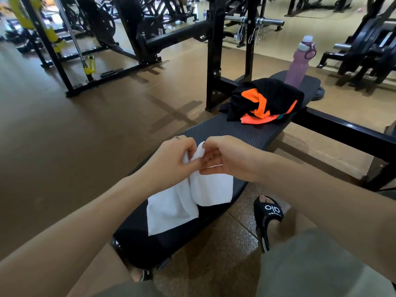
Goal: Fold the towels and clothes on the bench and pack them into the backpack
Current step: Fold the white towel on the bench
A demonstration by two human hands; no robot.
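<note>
A white towel (192, 198) lies on the near half of the black bench (242, 131), its upper end lifted. My left hand (169, 159) and my right hand (227, 157) meet above it, and each pinches the towel's top edge between thumb and fingers. The two hanging halves of the towel fall side by side onto the pad. Farther along the bench sits a crumpled pile of black and orange clothes (265, 101). No backpack shows in this view.
A purple water bottle (300, 61) stands upright at the bench's far end, behind the clothes. Black rack uprights (214, 52) rise beside the bench on the left. My legs straddle the bench; my foot in a black sandal (267, 213) rests on the floor to the right.
</note>
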